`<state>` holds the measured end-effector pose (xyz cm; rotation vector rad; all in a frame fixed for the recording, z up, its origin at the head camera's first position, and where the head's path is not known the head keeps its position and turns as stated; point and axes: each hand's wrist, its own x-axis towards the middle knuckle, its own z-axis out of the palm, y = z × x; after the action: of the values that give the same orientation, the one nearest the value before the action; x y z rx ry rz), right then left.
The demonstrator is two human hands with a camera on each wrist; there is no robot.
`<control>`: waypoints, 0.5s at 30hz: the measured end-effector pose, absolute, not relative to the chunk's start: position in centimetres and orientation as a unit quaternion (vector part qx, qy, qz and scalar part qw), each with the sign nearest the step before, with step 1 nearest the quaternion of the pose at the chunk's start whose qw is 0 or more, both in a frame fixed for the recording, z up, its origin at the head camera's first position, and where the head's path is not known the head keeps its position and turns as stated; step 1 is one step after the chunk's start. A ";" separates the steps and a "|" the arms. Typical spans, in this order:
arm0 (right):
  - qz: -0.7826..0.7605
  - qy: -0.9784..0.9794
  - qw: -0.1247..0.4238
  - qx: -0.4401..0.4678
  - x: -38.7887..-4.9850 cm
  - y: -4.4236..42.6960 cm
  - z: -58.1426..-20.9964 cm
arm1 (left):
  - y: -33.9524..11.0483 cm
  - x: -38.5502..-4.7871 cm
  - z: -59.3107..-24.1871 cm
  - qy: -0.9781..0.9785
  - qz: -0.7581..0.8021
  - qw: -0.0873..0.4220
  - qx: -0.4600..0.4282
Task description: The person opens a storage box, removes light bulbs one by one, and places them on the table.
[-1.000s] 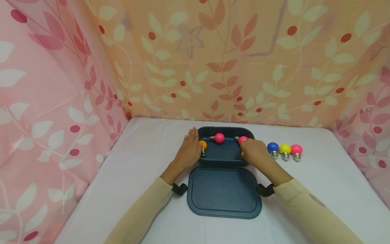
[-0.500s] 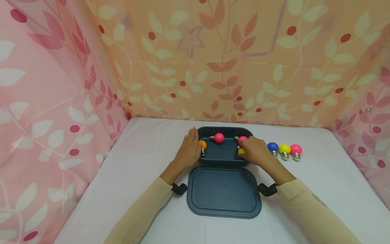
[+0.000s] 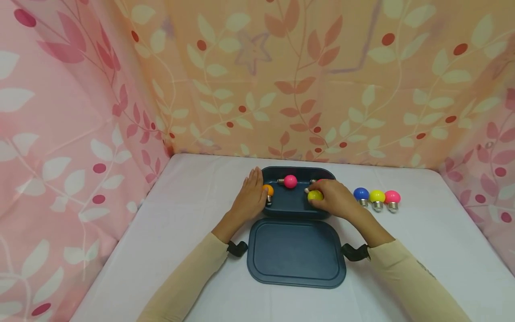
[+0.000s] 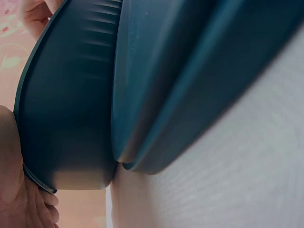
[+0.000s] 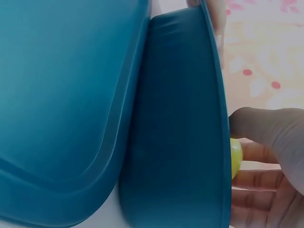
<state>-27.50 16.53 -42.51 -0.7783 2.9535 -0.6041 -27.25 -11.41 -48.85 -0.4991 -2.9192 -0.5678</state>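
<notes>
My right hand [image 3: 335, 197] pinches a yellow light bulb [image 3: 315, 196] inside the right part of a dark blue box [image 3: 295, 214]. The bulb's base points left and back. My left hand [image 3: 250, 197] holds the box's left wall, fingers along the outside and thumb over the rim. Beside that thumb an orange bulb [image 3: 268, 190] sits in the box. A pink bulb [image 3: 290, 181] lies near the back wall; another pink bulb [image 3: 320, 181] is partly hidden by my right hand. In the right wrist view, the yellow bulb [image 5: 235, 158] shows beyond the rim, between thumb and fingers.
A flat blue lid [image 3: 296, 252] lies in front of the box. To the right, a blue bulb [image 3: 361, 193], a yellow bulb [image 3: 377, 196] and a pink bulb [image 3: 392, 197] stand in a row on the white tablecloth [image 3: 193, 197]. Patterned curtains enclose the table.
My right hand has brought the yellow bulb slightly left inside the box, and more of it shows. The left hand has stayed at the box's left wall.
</notes>
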 end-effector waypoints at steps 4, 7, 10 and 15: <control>-0.216 0.944 0.006 -0.249 -27.4 16.6 -42.4 | -11.4 -27.2 -48.8 -0.967 -0.189 0.061 -0.163; -0.236 0.938 -0.005 -0.256 -27.3 16.8 -42.3 | -11.4 -27.2 -48.9 -0.966 -0.190 0.058 -0.163; -0.255 0.932 -0.015 -0.258 -27.2 17.1 -42.3 | -11.4 -27.2 -48.9 -0.966 -0.191 0.057 -0.162; -0.281 0.928 -0.023 -0.244 -27.0 17.5 -42.1 | -11.4 -27.3 -48.9 -0.967 -0.187 0.058 -0.163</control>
<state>-27.00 17.54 -42.08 -0.7784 2.9572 -0.8972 -27.32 -11.37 -48.90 -0.4924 -2.9304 -0.5673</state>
